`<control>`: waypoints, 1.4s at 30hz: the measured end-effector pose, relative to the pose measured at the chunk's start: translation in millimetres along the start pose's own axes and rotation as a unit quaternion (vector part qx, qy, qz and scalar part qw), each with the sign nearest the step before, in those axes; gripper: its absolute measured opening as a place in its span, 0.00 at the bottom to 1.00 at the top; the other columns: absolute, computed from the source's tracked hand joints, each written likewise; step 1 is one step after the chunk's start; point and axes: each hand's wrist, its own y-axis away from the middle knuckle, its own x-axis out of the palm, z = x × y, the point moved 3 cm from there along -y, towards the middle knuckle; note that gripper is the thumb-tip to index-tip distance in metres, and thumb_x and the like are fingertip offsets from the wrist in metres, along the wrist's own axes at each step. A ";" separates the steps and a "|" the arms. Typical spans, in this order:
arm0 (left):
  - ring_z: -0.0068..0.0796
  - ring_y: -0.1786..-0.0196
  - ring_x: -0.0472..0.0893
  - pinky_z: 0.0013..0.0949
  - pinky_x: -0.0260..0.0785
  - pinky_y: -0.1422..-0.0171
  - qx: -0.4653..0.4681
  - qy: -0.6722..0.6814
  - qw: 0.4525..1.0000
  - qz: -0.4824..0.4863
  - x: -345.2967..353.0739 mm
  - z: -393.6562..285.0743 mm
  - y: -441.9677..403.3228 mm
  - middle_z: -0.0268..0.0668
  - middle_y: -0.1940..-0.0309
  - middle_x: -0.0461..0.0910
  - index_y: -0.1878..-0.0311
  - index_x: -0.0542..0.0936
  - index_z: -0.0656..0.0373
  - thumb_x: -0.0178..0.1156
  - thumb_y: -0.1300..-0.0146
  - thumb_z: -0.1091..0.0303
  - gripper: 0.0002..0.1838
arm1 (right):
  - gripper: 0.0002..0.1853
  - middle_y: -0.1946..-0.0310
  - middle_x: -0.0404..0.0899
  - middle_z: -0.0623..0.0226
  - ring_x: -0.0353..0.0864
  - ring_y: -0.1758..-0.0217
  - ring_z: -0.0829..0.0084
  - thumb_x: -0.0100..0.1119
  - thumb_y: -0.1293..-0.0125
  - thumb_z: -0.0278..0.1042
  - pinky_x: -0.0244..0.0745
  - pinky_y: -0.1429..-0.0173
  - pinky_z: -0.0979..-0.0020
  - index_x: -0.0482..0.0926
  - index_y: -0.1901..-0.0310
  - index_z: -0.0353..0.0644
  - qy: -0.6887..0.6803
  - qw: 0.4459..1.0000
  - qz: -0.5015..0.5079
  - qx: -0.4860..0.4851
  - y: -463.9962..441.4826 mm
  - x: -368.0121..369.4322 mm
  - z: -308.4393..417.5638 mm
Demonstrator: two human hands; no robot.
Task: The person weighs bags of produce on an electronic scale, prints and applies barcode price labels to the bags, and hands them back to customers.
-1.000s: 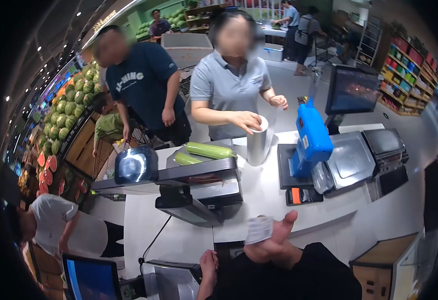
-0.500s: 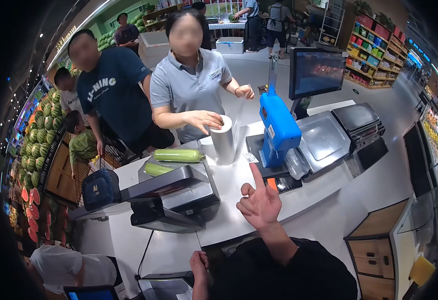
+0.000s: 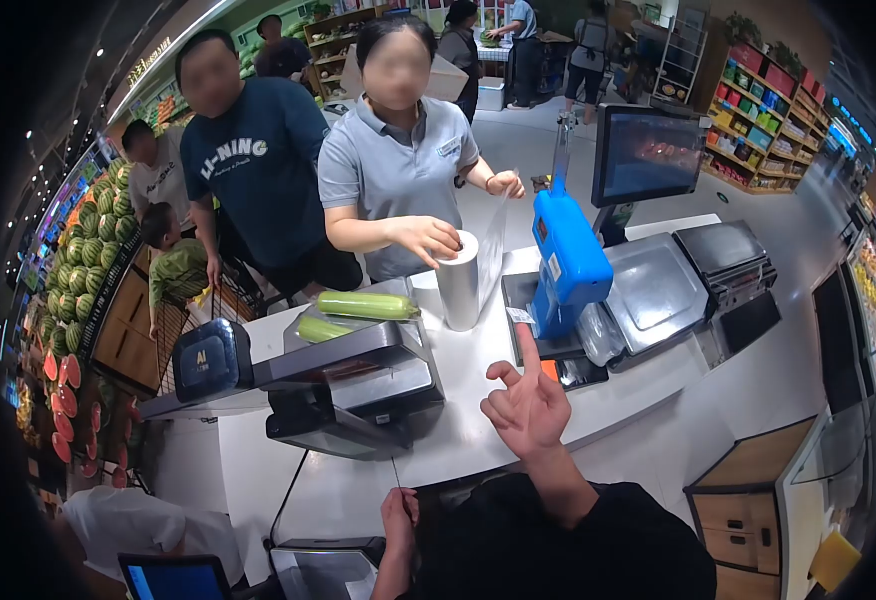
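My right hand (image 3: 530,410) reaches over the white counter (image 3: 478,440), index finger stretched out and the other fingers curled. A small white label (image 3: 520,315) sits at that fingertip and looks stuck to it. Just beyond stands a blue device (image 3: 570,255) on a pole. Close to my body, my left hand (image 3: 399,512) is loosely closed; what is in it, if anything, is hidden. Across the counter, a person in a grey polo shirt rests one hand (image 3: 428,240) on an upright roll of clear plastic bags (image 3: 460,290) and pulls up a bag with the other (image 3: 505,184).
Two long green gourds (image 3: 366,305) lie on a scale at the left, behind a dark screen (image 3: 333,425). A steel scale plate (image 3: 648,292) and a monitor (image 3: 651,155) stand at the right. Other people stand beyond, near heaped watermelons (image 3: 83,265).
The view has shifted slightly, so the counter and people appear a little farther right. My index finger stays stretched out with the label at its tip. The other person's hands stay on roll and bag.
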 end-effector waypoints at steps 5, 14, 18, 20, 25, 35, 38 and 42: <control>0.17 0.84 0.63 0.23 0.51 0.82 0.014 0.028 0.999 -0.021 0.1 -1.5 -6.2 0.30 0.82 0.69 0.64 0.75 0.60 0.40 0.24 0.62 0.18 | 0.42 0.47 0.73 0.48 0.57 0.86 0.80 0.45 0.31 0.47 0.58 0.73 0.75 0.30 0.23 0.60 -0.004 1.000 -0.020 -0.011 1.7 -4.2 3.6; 0.17 0.84 0.64 0.23 0.52 0.83 0.008 0.026 0.999 -0.018 9.1 -3.5 -6.6 0.31 0.82 0.70 0.65 0.75 0.61 0.40 0.25 0.62 0.18 | 0.43 0.50 0.74 0.47 0.57 0.86 0.81 0.44 0.31 0.46 0.58 0.73 0.76 0.27 0.24 0.58 0.062 0.997 0.012 -0.044 2.6 7.4 9.0; 0.18 0.84 0.64 0.24 0.53 0.82 0.001 0.047 0.999 -0.024 7.2 2.7 -6.6 0.31 0.82 0.70 0.65 0.75 0.61 0.40 0.25 0.62 0.18 | 0.43 0.52 0.74 0.47 0.59 0.86 0.81 0.43 0.31 0.47 0.59 0.73 0.76 0.29 0.24 0.55 0.057 0.997 0.031 -0.052 1.1 16.7 12.3; 0.18 0.84 0.64 0.24 0.53 0.82 -0.003 0.061 0.998 -0.026 7.4 2.1 -10.4 0.31 0.82 0.70 0.65 0.75 0.61 0.40 0.25 0.62 0.18 | 0.40 0.54 0.75 0.48 0.59 0.86 0.81 0.44 0.31 0.48 0.59 0.73 0.75 0.35 0.24 0.54 0.052 0.995 0.054 -0.060 2.3 19.4 14.7; 0.18 0.83 0.64 0.24 0.54 0.81 0.017 0.047 0.998 -0.042 4.5 -3.8 -13.1 0.31 0.82 0.69 0.65 0.76 0.62 0.41 0.26 0.62 0.17 | 0.35 0.85 0.68 0.71 0.56 0.90 0.80 0.49 0.32 0.60 0.60 0.78 0.76 0.64 0.33 0.40 -0.035 0.981 0.190 -0.011 12.5 49.5 24.8; 0.17 0.82 0.66 0.23 0.56 0.81 0.031 0.094 0.994 -0.052 -2.6 1.1 -10.3 0.31 0.81 0.71 0.64 0.76 0.60 0.42 0.24 0.61 0.17 | 0.40 0.88 0.70 0.75 0.64 0.87 0.79 0.54 0.37 0.64 0.60 0.78 0.77 0.65 0.42 0.29 -0.448 0.748 0.417 0.256 33.7 97.3 -46.7; 0.17 0.82 0.65 0.23 0.56 0.80 0.034 0.101 0.992 -0.070 -12.7 9.8 -6.6 0.30 0.81 0.71 0.64 0.76 0.59 0.43 0.25 0.61 0.16 | 0.42 0.86 0.71 0.69 0.65 0.84 0.76 0.56 0.41 0.67 0.59 0.76 0.77 0.66 0.46 0.28 -0.070 0.895 0.265 0.352 41.3 92.7 -53.4; 0.16 0.80 0.65 0.22 0.54 0.79 0.006 0.124 0.985 -0.120 -28.7 14.1 12.9 0.29 0.80 0.71 0.63 0.77 0.58 0.43 0.26 0.61 0.16 | 0.36 0.81 0.73 0.68 0.61 0.85 0.82 0.52 0.35 0.62 0.58 0.75 0.76 0.67 0.48 0.27 -0.482 0.700 0.402 0.341 38.6 113.3 -95.4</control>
